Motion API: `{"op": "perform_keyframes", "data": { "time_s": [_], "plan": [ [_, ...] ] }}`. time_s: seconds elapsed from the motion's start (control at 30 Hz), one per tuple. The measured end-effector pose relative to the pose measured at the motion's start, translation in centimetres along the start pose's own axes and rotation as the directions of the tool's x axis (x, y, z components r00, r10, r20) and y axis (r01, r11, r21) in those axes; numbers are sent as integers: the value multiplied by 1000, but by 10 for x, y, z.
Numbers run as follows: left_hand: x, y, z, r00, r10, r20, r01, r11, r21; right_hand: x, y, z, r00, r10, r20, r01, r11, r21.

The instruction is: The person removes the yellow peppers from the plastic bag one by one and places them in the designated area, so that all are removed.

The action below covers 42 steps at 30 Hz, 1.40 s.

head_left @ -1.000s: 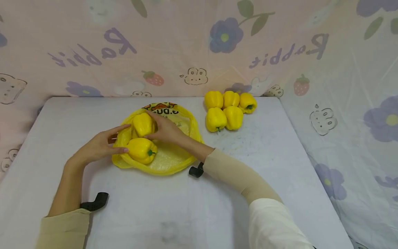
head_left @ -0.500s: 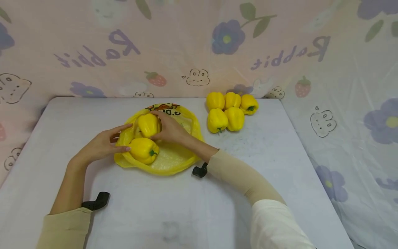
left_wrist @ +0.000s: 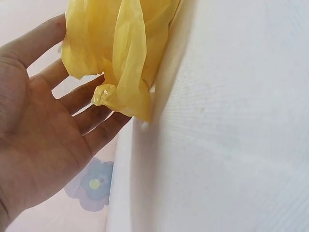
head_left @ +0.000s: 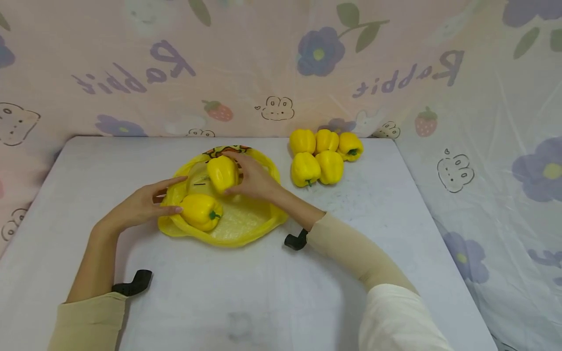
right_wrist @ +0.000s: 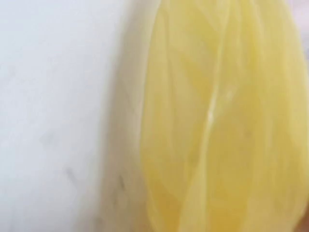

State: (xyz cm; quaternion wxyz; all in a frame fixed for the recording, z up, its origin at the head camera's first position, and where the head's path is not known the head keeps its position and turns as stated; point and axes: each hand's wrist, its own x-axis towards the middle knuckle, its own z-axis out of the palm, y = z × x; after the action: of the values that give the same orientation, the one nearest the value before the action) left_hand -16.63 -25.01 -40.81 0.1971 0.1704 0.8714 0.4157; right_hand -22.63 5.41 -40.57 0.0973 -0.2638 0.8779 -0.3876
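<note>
A yellow plastic bag (head_left: 239, 241) lies wide-mouthed on the table, with printing on its far side. My right hand (head_left: 254, 181) grips a yellow bell pepper (head_left: 221, 174) over the bag's mouth, thumb and fingers on either side of it. Inside the bag, at the left, rests another bell pepper (head_left: 199, 212) with its green stem facing right. My left hand (head_left: 139, 207) touches the bag's left side, fingers extended and spread; the left wrist view has this hand (left_wrist: 53, 116) against the crumpled bag (left_wrist: 120, 53). Only the blurred bag (right_wrist: 227, 121) fills most of the right wrist view.
Several yellow bell peppers (head_left: 318, 158) sit grouped at the table's back right. A black wrist mount (head_left: 133, 283) sticks out by the left forearm, another black mount (head_left: 296, 240) by the right. Behind the white table (head_left: 263, 302) hangs a patterned cloth (head_left: 246, 58).
My right hand has moved the gripped bell pepper to the right and slightly up, away from the bag's left side. The left hand stays nearly where it was.
</note>
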Motion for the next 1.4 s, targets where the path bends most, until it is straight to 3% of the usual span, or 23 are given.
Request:
{"op": "perform_keyframes", "data": {
  "time_s": [0.27, 0.53, 0.77, 1.13, 1.4],
  "plan": [
    [1, -2, -2, 1000, 21, 10, -21, 1000, 23, -11, 4, -15, 999, -9, -42, 12, 998, 65],
    [1, 0, -3, 1000, -14, 26, 13, 999, 36, -22, 10, -30, 993, -29, -117, 36, 998, 54],
    [2, 4, -2, 999, -45, 11, 44, 997, 64, -30, 19, -45, 983, -32, -183, 59, 988, 142],
    [0, 5, -3, 998, -70, -3, 70, 996, 61, -40, 18, -69, 981, -2, -196, 36, 985, 167],
    [3, 8, -2, 999, -50, 2, 49, 996, 75, -56, 20, -87, 970, 28, -241, 5, 991, 136]
  ]
}}
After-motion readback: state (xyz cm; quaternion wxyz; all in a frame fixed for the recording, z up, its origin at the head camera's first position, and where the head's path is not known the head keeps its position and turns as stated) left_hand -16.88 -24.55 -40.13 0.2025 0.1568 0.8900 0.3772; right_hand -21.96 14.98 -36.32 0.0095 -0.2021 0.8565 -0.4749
